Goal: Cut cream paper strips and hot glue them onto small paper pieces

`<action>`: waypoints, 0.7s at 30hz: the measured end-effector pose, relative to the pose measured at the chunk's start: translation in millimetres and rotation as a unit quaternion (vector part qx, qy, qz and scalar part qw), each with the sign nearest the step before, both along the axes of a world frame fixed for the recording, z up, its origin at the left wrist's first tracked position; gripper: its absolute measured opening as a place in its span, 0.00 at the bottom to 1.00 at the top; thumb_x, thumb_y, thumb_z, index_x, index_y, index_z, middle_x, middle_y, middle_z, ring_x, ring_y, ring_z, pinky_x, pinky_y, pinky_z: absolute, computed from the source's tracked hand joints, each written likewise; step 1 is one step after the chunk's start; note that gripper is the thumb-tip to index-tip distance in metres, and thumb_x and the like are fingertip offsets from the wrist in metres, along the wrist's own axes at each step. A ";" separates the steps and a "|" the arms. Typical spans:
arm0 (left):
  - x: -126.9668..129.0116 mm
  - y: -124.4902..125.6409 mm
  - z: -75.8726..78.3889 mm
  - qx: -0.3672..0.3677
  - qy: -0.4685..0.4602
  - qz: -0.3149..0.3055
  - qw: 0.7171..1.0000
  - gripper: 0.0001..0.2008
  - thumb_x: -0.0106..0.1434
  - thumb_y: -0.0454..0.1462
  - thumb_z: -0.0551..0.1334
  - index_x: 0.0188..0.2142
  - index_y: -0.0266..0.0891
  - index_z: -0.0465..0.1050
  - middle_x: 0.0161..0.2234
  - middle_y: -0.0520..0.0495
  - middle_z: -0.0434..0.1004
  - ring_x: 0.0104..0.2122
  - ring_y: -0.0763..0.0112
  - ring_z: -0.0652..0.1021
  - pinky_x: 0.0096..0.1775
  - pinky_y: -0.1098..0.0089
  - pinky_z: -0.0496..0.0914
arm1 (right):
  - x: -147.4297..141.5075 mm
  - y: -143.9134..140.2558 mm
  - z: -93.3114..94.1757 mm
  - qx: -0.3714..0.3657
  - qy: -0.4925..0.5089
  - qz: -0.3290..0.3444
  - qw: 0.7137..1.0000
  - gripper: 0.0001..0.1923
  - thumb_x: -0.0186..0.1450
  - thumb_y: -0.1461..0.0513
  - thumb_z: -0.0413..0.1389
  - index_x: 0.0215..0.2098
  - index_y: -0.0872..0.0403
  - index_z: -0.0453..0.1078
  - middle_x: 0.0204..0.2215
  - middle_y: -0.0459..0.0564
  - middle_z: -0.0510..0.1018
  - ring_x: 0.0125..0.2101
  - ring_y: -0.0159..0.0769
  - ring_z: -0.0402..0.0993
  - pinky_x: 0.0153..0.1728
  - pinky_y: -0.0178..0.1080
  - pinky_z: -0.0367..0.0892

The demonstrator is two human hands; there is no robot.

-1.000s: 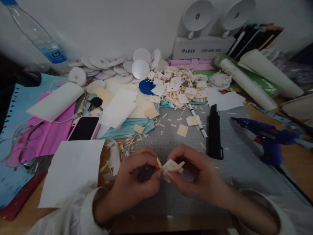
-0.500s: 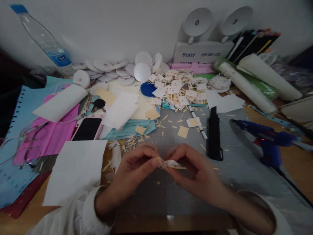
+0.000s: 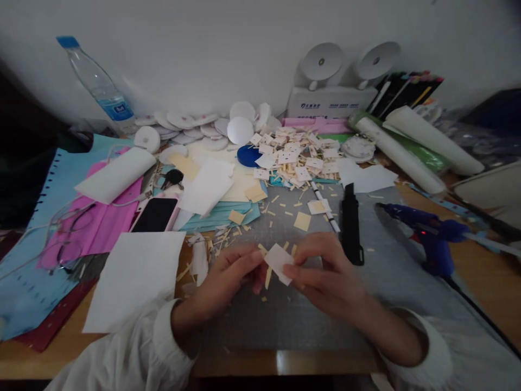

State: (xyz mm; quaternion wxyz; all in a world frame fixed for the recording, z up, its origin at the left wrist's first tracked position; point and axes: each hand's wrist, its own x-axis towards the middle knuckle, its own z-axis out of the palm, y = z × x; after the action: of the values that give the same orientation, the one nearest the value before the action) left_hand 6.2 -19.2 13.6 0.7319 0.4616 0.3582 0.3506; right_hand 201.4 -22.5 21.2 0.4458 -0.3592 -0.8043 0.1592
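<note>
Over the grey cutting mat (image 3: 244, 331), a small white paper square (image 3: 278, 259) with thin yellow paper strips sticking out from its edges is held up. My right hand (image 3: 331, 271) pinches its right side between thumb and fingers. On the other side my left hand (image 3: 236, 269) has thumb and forefinger closed at a yellow strip (image 3: 262, 249) by the square's left corner. Beyond the hands lie a yellow paper square (image 3: 302, 221) and a marker pen (image 3: 328, 210) with a small white piece on it. A black utility knife (image 3: 350, 225) lies near my right hand.
A heap of white paper squares with yellow strips (image 3: 293, 155) fills the back middle. On the right rests a blue glue gun (image 3: 431, 231), its red light on. To the left are a phone (image 3: 155, 214), a white sheet (image 3: 134, 279) and a water bottle (image 3: 97, 81).
The paper square has turned from nearly edge-on to showing its flat white face. My right hand has shifted its grip on it, and the camera view has tilted up slightly.
</note>
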 end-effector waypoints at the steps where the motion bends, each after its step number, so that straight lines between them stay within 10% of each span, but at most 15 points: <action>1: 0.2 -0.7 1.5 0.001 0.005 -0.016 1.000 0.19 0.63 0.48 0.58 0.23 0.36 0.69 0.20 0.51 0.67 0.20 0.75 0.66 0.25 0.72 0.60 | -1.4 -0.5 -0.6 -0.016 0.006 -0.002 1.000 0.09 0.60 0.68 0.58 0.34 0.45 0.69 0.27 0.43 0.72 0.29 0.33 0.70 0.31 0.38 0.68; 9: -2.4 -0.3 2.5 0.030 0.031 -0.014 0.999 0.19 0.61 0.46 0.59 0.20 0.36 0.70 0.18 0.52 0.65 0.20 0.77 0.64 0.25 0.74 0.59 | -3.1 -4.0 -14.4 -0.127 0.058 0.045 0.989 0.06 0.64 0.63 0.58 0.37 0.45 0.67 0.30 0.43 0.75 0.30 0.33 0.73 0.31 0.36 0.70; 15: -1.9 -2.2 5.2 0.048 0.029 -0.017 0.998 0.16 0.62 0.43 0.61 0.22 0.36 0.71 0.19 0.53 0.66 0.20 0.78 0.64 0.25 0.75 0.59 | 3.3 -1.0 -2.7 -0.019 -0.007 0.061 0.998 0.19 0.60 0.70 0.56 0.45 0.42 0.70 0.39 0.47 0.75 0.38 0.37 0.74 0.38 0.40 0.72; 21: -3.4 -2.0 5.2 0.085 0.069 0.039 0.993 0.16 0.64 0.43 0.59 0.24 0.35 0.73 0.22 0.51 0.69 0.23 0.76 0.66 0.28 0.74 0.60 | 58.2 -37.7 4.4 0.070 -0.067 -0.182 0.979 0.22 0.57 0.71 0.56 0.45 0.40 0.70 0.37 0.53 0.74 0.37 0.45 0.72 0.38 0.48 0.67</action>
State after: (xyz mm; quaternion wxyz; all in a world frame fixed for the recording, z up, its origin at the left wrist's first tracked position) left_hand 2.7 -21.2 18.8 0.6494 0.5312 0.3940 0.3753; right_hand 259.6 -60.2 25.6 0.4364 -0.4771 -0.7628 -0.0052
